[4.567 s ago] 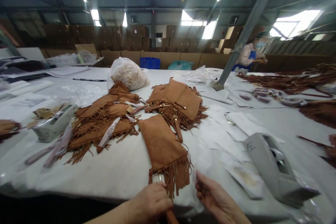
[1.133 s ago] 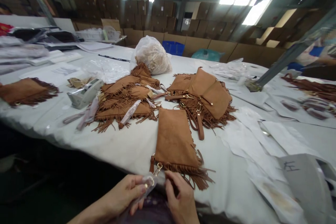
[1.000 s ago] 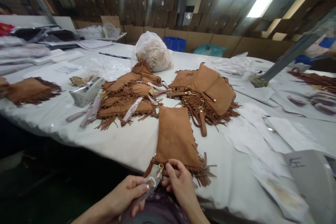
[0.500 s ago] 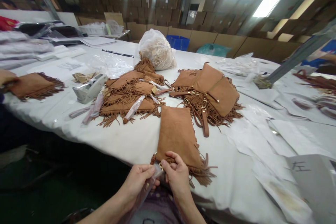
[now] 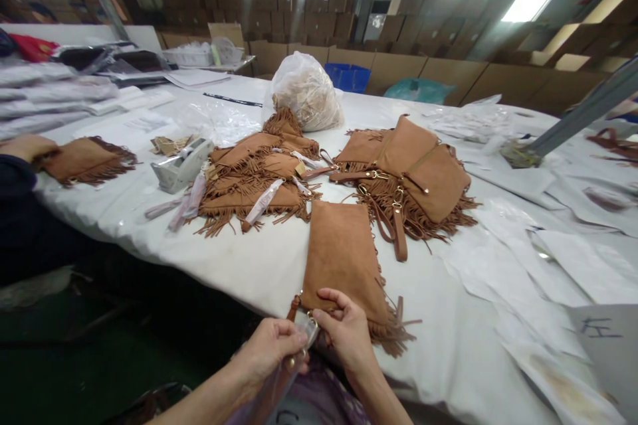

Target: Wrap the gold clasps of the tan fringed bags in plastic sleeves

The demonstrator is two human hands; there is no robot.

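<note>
Tan suede makes up the fringed pouch point(image 5: 343, 259) lying flat near the bottom centre of the frame, its fringe and strap end hanging towards the near edge of the white-covered table point(image 5: 249, 272). That end overhangs the edge, which seems to be why both hands can work on the hardware without lifting the bag. The left hand point(image 5: 272, 348) is closed in a pinch on a clear plastic sleeve point(image 5: 304, 335) and a small gold clasp at the pouch's near corner. The right hand point(image 5: 346, 329) sits just beside it, fingertips curled shut on the same corner of the suede, apparently steadying it while the sleeve sits at the metal.

Just above, in the middle of the frame, two heaps of like pouches lie apart. The left heap point(image 5: 254, 182) has straps already in pale plastic wraps. The right heap point(image 5: 409, 172) shows bare gold clips and an uncovered strap, so the split looks like sorting by wrapped and unwrapped.

A grey tape dispenser point(image 5: 182, 166) stands left of the heaps. Behind them, upper centre, is a full clear plastic bag point(image 5: 306, 89). Loose white sheets point(image 5: 548, 259) cover the right side. At the far left edge, another person's hand point(image 5: 24, 146) rests on one more pouch point(image 5: 82, 159).
</note>
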